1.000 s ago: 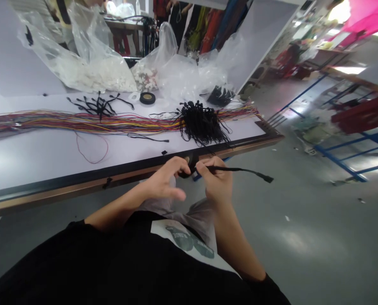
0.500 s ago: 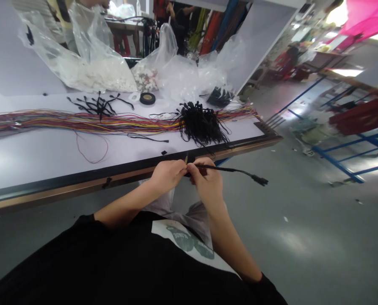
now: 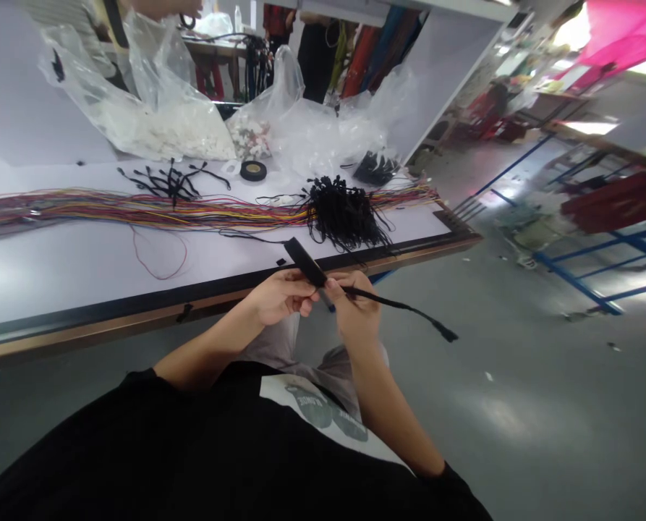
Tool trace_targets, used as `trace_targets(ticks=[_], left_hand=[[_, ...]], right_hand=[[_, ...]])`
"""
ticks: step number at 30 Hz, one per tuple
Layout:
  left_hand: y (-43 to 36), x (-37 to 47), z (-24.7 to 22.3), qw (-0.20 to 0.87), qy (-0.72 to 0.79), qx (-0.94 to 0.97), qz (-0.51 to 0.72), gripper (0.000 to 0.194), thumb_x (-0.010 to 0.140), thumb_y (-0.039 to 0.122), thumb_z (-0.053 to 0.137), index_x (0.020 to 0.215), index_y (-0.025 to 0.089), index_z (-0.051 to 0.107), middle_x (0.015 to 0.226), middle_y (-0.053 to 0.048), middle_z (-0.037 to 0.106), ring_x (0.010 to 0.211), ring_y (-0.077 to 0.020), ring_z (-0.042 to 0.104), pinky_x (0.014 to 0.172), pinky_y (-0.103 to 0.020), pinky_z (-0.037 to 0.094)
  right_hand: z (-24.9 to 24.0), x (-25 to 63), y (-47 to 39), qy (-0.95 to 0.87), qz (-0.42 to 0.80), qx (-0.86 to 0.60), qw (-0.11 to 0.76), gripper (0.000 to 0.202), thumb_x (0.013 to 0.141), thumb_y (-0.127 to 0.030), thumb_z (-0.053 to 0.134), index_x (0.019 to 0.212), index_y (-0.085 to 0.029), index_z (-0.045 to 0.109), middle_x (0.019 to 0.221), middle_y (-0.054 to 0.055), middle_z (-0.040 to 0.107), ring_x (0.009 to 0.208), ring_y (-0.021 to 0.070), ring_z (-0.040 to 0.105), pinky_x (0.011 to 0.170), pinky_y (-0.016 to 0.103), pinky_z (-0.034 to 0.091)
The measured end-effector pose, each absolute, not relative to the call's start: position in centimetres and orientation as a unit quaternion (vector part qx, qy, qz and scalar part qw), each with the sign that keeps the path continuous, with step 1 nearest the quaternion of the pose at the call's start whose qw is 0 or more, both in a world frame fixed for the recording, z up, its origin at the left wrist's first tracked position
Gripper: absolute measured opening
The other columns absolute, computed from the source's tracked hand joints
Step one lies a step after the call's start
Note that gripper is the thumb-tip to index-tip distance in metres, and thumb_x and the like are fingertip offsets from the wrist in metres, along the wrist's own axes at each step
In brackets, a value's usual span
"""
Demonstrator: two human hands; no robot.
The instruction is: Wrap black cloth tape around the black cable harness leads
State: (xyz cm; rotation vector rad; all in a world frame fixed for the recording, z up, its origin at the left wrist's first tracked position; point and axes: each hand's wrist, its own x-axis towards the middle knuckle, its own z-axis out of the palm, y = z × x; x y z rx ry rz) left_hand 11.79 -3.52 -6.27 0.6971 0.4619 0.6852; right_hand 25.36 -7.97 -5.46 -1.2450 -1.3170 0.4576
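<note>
My right hand (image 3: 359, 307) pinches a thin black cable (image 3: 398, 302), whose connector end hangs out to the right over the floor. A roll of black tape (image 3: 302, 259), seen nearly edge-on, stands tilted between my hands at the table's front edge. My left hand (image 3: 279, 297) has its thumb and fingers at the roll's lower side and grips it there. The tape meets the cable by my right thumb, where my fingers partly hide the contact.
A heap of black connector cables (image 3: 344, 213) lies over a long bundle of coloured wires (image 3: 219, 212) on the white table. Behind are another black tape roll (image 3: 253, 171), loose short black cables (image 3: 173, 181) and plastic bags of small white parts (image 3: 163, 130). A blue-framed rack (image 3: 577, 282) stands right.
The tape roll has come up into view above my hands, tilted to the left. My left hand has turned, and its fingers have loosened from their tight pinch. The cable's free end has dropped slightly.
</note>
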Motion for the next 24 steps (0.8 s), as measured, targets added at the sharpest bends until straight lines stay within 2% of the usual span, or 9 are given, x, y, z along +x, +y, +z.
trace_targets(ticks=[5, 10, 13, 18, 21, 24], left_hand=[[-3.3, 12.3, -6.1, 0.842, 0.222, 0.316, 0.376, 0.013, 0.057, 0.011, 0.069, 0.067, 0.012, 0.06, 0.057, 0.001, 0.062, 0.041, -0.005, 0.05, 0.041, -0.017, 0.039], [-3.4, 12.2, -5.8, 0.838, 0.266, 0.308, 0.363, 0.009, 0.06, 0.016, 0.064, 0.057, 0.012, 0.057, 0.053, 0.0, 0.059, 0.045, -0.0072, 0.052, 0.045, -0.019, 0.039], [-3.4, 11.3, -5.3, 0.81, 0.237, 0.41, 0.346, 0.005, 0.057, 0.012, 0.062, 0.059, 0.012, 0.057, 0.05, 0.002, 0.056, 0.043, -0.0061, 0.048, 0.045, -0.018, 0.036], [-3.0, 10.4, -3.7, 0.75, 0.225, 0.531, 0.324, 0.017, 0.064, 0.021, 0.062, 0.078, 0.015, 0.055, 0.059, 0.003, 0.056, 0.049, -0.007, 0.051, 0.047, -0.019, 0.037], [-3.1, 10.5, -2.8, 0.66, 0.269, 0.642, 0.282, 0.014, 0.068, 0.021, 0.061, 0.079, 0.013, 0.056, 0.062, 0.003, 0.056, 0.051, -0.0064, 0.05, 0.051, -0.02, 0.039], [-3.4, 10.8, -2.7, 0.525, 0.316, 0.735, 0.29, 0.009, 0.07, 0.019, 0.059, 0.078, 0.014, 0.057, 0.066, 0.003, 0.057, 0.058, -0.0073, 0.05, 0.057, -0.021, 0.04]], right_hand=[[-4.4, 25.3, -7.7, -0.493, 0.367, -0.481, 0.625, 0.027, 0.069, -0.035, 0.067, 0.055, -0.021, 0.049, 0.056, -0.005, 0.055, 0.057, 0.012, 0.054, 0.061, 0.028, 0.042], [-3.4, 25.9, -7.8, -0.485, 0.474, -0.488, 0.55, 0.033, 0.065, -0.041, 0.068, 0.054, -0.021, 0.045, 0.055, -0.005, 0.053, 0.053, 0.0107, 0.048, 0.056, 0.026, 0.039], [-2.9, 26.5, -8.0, -0.55, 0.414, -0.538, 0.487, 0.026, 0.07, -0.039, 0.064, 0.058, -0.021, 0.051, 0.059, -0.003, 0.053, 0.057, 0.0119, 0.049, 0.06, 0.027, 0.04], [-1.9, 26.9, -7.8, -0.665, 0.279, -0.52, 0.458, 0.019, 0.072, -0.029, 0.064, 0.058, -0.021, 0.054, 0.078, 0.001, 0.058, 0.078, 0.0159, 0.054, 0.076, 0.032, 0.041], [-1.9, 26.7, -7.4, -0.684, 0.23, -0.512, 0.465, 0.021, 0.072, -0.025, 0.063, 0.055, -0.021, 0.051, 0.074, -0.001, 0.052, 0.074, 0.0147, 0.051, 0.074, 0.031, 0.04], [-2.7, 26.3, -7.0, -0.679, 0.203, -0.514, 0.483, 0.024, 0.072, -0.023, 0.062, 0.053, -0.021, 0.046, 0.068, -0.002, 0.047, 0.07, 0.0139, 0.047, 0.071, 0.03, 0.038]])
